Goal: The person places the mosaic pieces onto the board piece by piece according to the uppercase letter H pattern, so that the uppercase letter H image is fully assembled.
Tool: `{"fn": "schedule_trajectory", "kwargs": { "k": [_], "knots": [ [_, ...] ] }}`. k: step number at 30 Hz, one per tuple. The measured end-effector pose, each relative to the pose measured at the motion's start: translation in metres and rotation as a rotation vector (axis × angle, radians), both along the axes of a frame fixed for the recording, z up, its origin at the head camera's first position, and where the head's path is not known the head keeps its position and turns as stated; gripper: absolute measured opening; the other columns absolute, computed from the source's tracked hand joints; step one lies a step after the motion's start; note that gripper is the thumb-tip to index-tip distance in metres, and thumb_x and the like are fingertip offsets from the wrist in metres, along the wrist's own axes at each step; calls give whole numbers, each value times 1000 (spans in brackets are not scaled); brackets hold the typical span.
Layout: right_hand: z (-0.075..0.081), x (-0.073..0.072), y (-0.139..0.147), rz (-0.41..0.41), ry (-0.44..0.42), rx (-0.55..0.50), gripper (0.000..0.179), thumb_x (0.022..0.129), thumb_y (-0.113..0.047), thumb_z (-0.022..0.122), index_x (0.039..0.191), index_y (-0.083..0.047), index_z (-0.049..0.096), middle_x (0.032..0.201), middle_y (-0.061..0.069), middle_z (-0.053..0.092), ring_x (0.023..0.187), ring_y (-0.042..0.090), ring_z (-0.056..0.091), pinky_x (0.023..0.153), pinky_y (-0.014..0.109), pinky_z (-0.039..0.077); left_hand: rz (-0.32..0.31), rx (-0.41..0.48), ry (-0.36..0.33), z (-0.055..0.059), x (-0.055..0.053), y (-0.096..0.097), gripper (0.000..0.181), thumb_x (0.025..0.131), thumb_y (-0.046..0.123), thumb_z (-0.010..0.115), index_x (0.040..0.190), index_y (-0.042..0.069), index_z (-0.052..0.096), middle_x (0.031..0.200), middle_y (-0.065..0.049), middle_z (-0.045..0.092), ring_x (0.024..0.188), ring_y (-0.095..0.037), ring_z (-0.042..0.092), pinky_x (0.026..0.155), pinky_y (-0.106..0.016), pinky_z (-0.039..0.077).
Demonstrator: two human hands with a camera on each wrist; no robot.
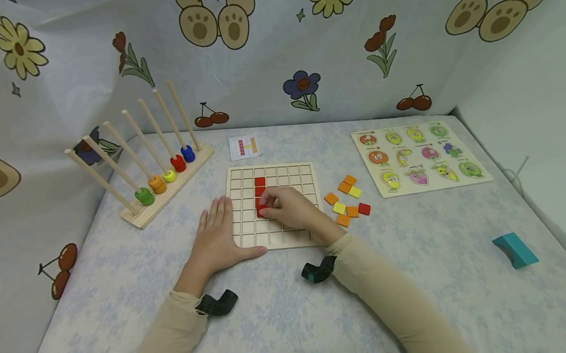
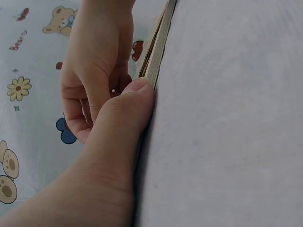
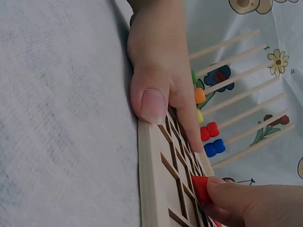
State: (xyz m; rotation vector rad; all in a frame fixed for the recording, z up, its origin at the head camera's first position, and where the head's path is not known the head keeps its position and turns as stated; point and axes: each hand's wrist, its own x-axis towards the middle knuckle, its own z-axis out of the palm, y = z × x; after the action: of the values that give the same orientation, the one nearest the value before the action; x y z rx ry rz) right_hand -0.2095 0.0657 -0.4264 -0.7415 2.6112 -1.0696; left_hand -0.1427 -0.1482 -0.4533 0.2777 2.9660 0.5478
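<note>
A square wooden grid board (image 1: 303,177) lies on the table with a short column of red square tiles (image 1: 260,182) in its left half. My left hand (image 1: 213,245) rests at the board's left edge, fingers straight, thumb stretched along the near edge. Over the lower end of the column, my right hand (image 1: 292,206) pinches a red tile (image 3: 200,189) between thumb and fingers. In the right wrist view that tile stands tilted at the grid. The right fingers hide part of the column from the head view.
Loose orange, yellow and red tiles (image 1: 353,211) lie right of the board. Behind it is a small pattern card (image 1: 244,147). A peg stand with coloured beads (image 1: 184,185) stands at the left, a fruit puzzle board (image 1: 373,183) at the right back, a teal block (image 1: 518,252) at the right.
</note>
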Motion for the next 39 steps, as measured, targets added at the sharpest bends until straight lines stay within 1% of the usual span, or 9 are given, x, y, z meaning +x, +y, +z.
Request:
{"fn": "schedule_trajectory", "kwargs": {
  "k": [3, 9, 16, 22, 26, 29, 33, 37, 39],
  "knots": [
    [-1, 0, -2, -6, 19, 8, 11, 94, -27, 70, 100, -20, 65, 90, -7, 64, 72, 11, 57, 70, 26, 48, 0, -3, -6, 1, 0, 0, 149, 59, 97, 54, 159, 2, -3, 167, -17, -1, 156, -33, -3, 125, -55, 1],
    [-2, 2, -3, -8, 43, 17, 11, 93, -25, 71, 100, -19, 66, 91, -5, 62, 80, 12, 56, 75, 27, 48, -1, -7, -10, 2, 0, 1, 149, 59, 96, 55, 158, 2, -3, 167, -17, -2, 156, -33, -4, 125, -55, 1],
    [-6, 5, -4, -3, 99, 90, 11, 94, -29, 70, 100, -21, 66, 94, -7, 61, 84, 9, 56, 77, 27, 49, -4, -8, -11, 1, 0, 1, 150, 58, 98, 53, 158, 2, -3, 167, -17, -2, 156, -33, -4, 125, -55, 1],
    [-5, 7, -2, 2, 115, 106, 12, 94, -29, 70, 102, -20, 71, 99, -7, 63, 87, 8, 58, 81, 27, 50, -8, -13, -6, -1, 0, 2, 150, 57, 98, 53, 159, 2, -2, 167, -17, -2, 156, -33, -4, 125, -55, 1],
    [-3, 9, 1, 29, 132, 146, 18, 94, -29, 69, 107, -18, 76, 100, -7, 63, 85, 8, 57, 77, 25, 49, -7, -14, 0, -1, -1, 3, 150, 58, 97, 54, 159, 2, -1, 168, -17, -1, 156, -33, -3, 125, -55, 1],
    [-1, 11, 5, 68, 147, 166, 23, 95, -28, 68, 114, -18, 76, 100, -7, 64, 82, 8, 55, 73, 23, 48, -4, -12, 4, -1, -1, 3, 149, 58, 96, 56, 159, 1, 0, 168, -17, 0, 156, -34, -2, 125, -55, 2],
    [5, 14, 14, 95, 132, 145, 31, 96, -25, 67, 126, -18, 70, 102, -7, 63, 83, 9, 55, 74, 24, 48, 1, -10, 4, -1, -1, 2, 149, 58, 96, 57, 159, 1, 0, 167, -17, 0, 156, -34, -2, 125, -55, 2],
    [11, 15, 29, 69, 95, 114, 33, 97, -27, 65, 129, -20, 66, 104, -7, 64, 86, 12, 55, 78, 28, 50, 2, -9, -3, 0, 0, 2, 150, 58, 96, 57, 159, 1, -1, 167, -17, 0, 156, -34, -2, 125, -55, 2],
    [14, 15, 40, 51, 81, 106, 33, 97, -28, 65, 128, -19, 66, 106, -6, 64, 84, 14, 55, 76, 29, 50, 4, -9, -7, 1, 0, 2, 150, 58, 95, 58, 159, 1, -1, 167, -17, -1, 156, -34, -2, 125, -56, 2]
  ]
}}
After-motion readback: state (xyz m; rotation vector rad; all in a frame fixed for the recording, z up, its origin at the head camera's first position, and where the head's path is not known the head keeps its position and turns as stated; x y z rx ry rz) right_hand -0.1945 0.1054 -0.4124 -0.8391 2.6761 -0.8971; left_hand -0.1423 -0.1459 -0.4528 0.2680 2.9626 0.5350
